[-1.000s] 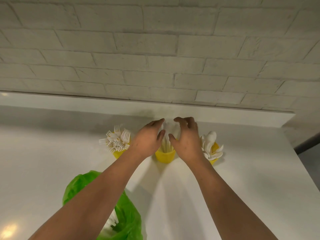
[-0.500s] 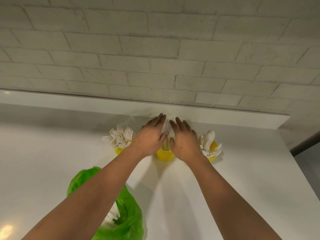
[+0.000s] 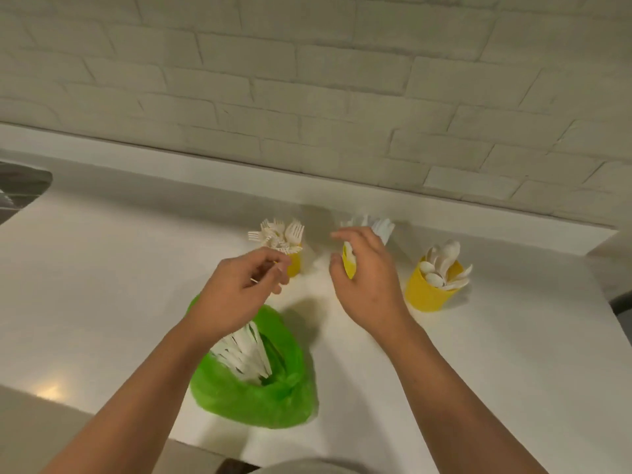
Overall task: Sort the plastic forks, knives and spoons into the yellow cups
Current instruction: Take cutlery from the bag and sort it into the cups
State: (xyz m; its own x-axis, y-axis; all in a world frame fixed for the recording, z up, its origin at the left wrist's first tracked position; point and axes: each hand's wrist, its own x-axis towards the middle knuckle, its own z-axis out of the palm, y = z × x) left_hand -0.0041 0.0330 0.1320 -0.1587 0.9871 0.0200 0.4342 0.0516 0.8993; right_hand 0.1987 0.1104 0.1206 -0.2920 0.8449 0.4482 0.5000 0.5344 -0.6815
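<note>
A white counter point(image 3: 478, 371) runs along a pale brick wall point(image 3: 307, 80); two bare arms reach in over it. The left hand point(image 3: 236, 295) hovers with its fingers curled and thumb meeting forefinger; whether it pinches anything cannot be told. Just beyond its fingertips stands a yellow cup of forks point(image 3: 294, 265), tines up. The right hand point(image 3: 371, 289) is loosely spread, fingers apart, in front of a second yellow cup point(image 3: 349, 266) glimpsed between thumb and forefinger; contact cannot be told; blurred white pieces, probably knives point(image 3: 383, 229), rise past its fingertips. To the outer side of the right hand, apart from it, a third yellow cup point(image 3: 424, 295) holds spoons point(image 3: 444, 265). Directly beneath the left wrist, on the person's side of that hand, lies a green bag point(image 3: 260, 401), its mouth open, with unsorted cutlery point(image 3: 244, 354) fanned inside; the pieces run lengthwise from under the wrist back toward the person. The next pick likely falls to the left hand, the nearer one, drawing back and down into the bag; the right would have to cross over.
</note>
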